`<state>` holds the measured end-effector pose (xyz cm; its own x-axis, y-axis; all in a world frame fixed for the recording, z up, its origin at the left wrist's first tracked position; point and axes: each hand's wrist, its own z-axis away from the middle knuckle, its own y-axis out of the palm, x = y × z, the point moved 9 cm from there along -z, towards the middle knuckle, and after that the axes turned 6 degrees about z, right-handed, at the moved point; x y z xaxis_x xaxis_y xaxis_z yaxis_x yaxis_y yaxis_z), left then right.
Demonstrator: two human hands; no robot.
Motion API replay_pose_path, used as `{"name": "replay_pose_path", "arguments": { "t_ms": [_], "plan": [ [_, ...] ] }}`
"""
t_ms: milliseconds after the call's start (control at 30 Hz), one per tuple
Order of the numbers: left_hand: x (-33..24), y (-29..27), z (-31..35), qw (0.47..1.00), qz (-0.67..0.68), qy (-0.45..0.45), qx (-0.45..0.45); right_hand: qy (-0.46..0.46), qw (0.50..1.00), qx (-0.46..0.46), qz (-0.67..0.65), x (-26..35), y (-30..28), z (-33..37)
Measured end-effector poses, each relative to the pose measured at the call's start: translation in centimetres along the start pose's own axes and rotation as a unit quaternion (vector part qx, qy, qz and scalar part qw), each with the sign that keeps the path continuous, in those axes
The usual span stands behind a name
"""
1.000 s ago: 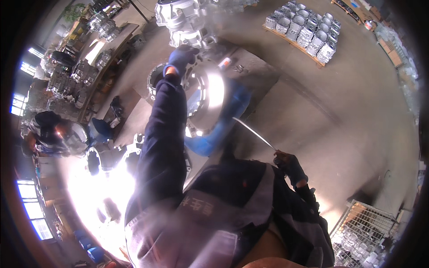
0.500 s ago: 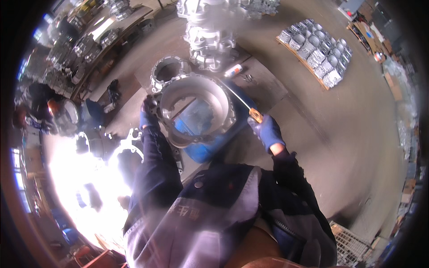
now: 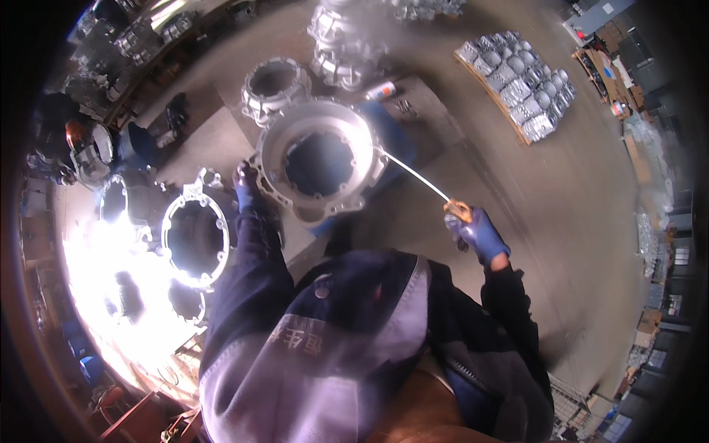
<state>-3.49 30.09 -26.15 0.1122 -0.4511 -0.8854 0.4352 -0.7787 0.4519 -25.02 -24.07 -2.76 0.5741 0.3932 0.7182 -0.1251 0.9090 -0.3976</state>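
A large silver ring-shaped metal casting (image 3: pixel 273 159) sits in front of me on a blue support (image 3: pixel 395 140), which it mostly hides. My left hand (image 3: pixel 246 179), in a dark blue glove, is at the casting's left edge; its fingers are partly hidden and dark. Gloved in blue as well, my right hand (image 3: pixel 478 232) is closed round the orange handle of a long, thin-shafted hand tool (image 3: pixel 417 176). The shaft slants up and left, and its tip meets the casting's right rim. Whether it is a file or a screwdriver cannot be made out.
A smaller ring casting (image 3: pixel 273 81) stands beyond, beside a stack of castings (image 3: pixel 343 48) and a white-and-orange can (image 3: pixel 380 91). More ring castings (image 3: pixel 196 240) stand at left in strong glare. A pallet of castings (image 3: pixel 517 85) lies far right.
The casting has tilted, so its inner flange shows where the blue support showed through. My right hand has moved right and nearer me with the tool. The whole view has shifted somewhat.
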Motion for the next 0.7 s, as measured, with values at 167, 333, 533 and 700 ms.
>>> {"name": "replay_pose_path", "arguments": {
  "t_ms": [167, 333, 533, 700],
  "plan": [
    [-4.1, 1.3, 1.5, 0.973, -0.191, 0.104, -0.076, 0.028, 0.986, 0.123, -0.106, -6.6, 1.5, 7.6],
    [-10.7, 12.7, 10.5, 0.792, -0.494, 0.359, 0.006, -0.062, 0.982, 0.051, -0.171, -8.0, 1.0, 8.9],
    [0.3, 20.4, 23.1, 0.59, -0.627, 0.115, 0.495, 0.076, 0.969, 0.038, -0.232, -13.4, 3.1, 7.9],
    [-0.8, 22.0, 23.5, 0.567, -0.711, 0.183, 0.373, 0.101, 0.963, -0.079, -0.239, -14.7, 2.2, 7.3]
  ]
}}
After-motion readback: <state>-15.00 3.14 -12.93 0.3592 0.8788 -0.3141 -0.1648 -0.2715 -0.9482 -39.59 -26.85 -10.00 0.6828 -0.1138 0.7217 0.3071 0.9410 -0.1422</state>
